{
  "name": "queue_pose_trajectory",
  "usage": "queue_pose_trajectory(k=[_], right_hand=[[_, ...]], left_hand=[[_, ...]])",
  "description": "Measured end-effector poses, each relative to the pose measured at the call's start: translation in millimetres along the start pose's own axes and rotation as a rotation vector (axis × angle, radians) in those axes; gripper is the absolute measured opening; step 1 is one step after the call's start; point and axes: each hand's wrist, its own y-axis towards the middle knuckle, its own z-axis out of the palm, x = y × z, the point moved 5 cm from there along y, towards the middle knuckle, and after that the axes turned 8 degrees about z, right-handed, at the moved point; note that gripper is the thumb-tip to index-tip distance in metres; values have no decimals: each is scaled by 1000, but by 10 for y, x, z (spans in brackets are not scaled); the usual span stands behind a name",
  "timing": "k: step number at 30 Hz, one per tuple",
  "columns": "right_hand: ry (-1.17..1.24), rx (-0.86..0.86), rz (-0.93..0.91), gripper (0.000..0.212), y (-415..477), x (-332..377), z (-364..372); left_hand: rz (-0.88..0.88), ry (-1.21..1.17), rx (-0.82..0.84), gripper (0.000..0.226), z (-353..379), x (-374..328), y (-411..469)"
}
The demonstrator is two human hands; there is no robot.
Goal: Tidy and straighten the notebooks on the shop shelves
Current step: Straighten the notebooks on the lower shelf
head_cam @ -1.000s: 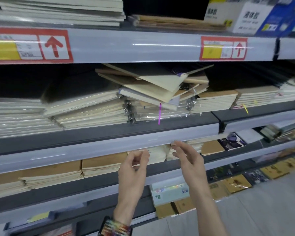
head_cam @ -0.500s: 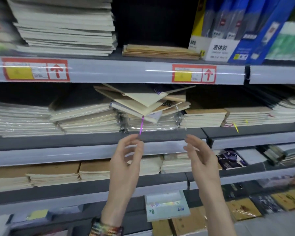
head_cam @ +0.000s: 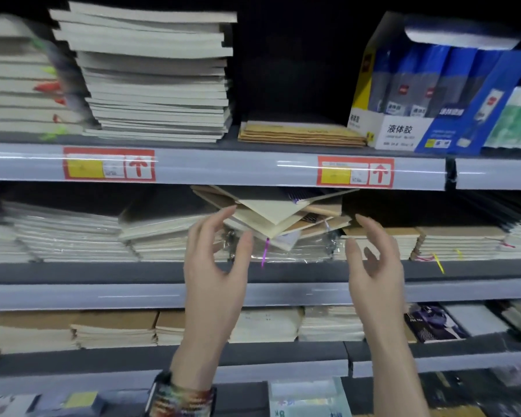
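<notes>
Both hands are released and hold nothing. The left hand (head_cam: 214, 266) and right hand (head_cam: 373, 260) hover with fingers spread on either side of the skewed pile (head_cam: 271, 215) of notebooks, which lies on the shelf (head_cam: 103, 273) just beyond the fingertips.

The step would likely go best by cupping the pile's two sides, twisting the fanned covers square, then pushing them flush with the stacks (head_cam: 460, 242) outside each hand. Mind the ribbon (head_cam: 265, 251) between the hands.

Counted: two hands, one crooked pile of roughly five notebooks, two red tags (head_cam: 355, 172) above, and one glue box (head_cam: 403, 127) up-right of the right hand.
</notes>
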Motion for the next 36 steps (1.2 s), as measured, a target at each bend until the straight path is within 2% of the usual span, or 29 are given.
queue_pose_trajectory(k=[6, 8, 14, 18, 22, 27, 36], right_hand=[[-104, -30, -1, 45, 290, 281, 107], [-155, -1, -41, 42, 398, 388, 162], [-193, 121, 129, 41, 726, 403, 355], [-219, 161, 201, 21, 836, 359, 401], [-224, 172, 166, 24, 813, 341, 383], [-185, 171, 126, 9, 776, 379, 313], [-166, 128, 139, 20, 676, 312, 125]], left_hand=[[60, 45, 77, 34, 130, -45, 79], [69, 74, 94, 33, 183, -48, 82], [175, 329, 196, 43, 417, -82, 226], [179, 492, 276, 49, 557, -133, 340], [202, 585, 351, 50, 673, -205, 381], [187, 608, 376, 52, 740, -268, 349], [145, 489, 324, 61, 722, -405, 201]])
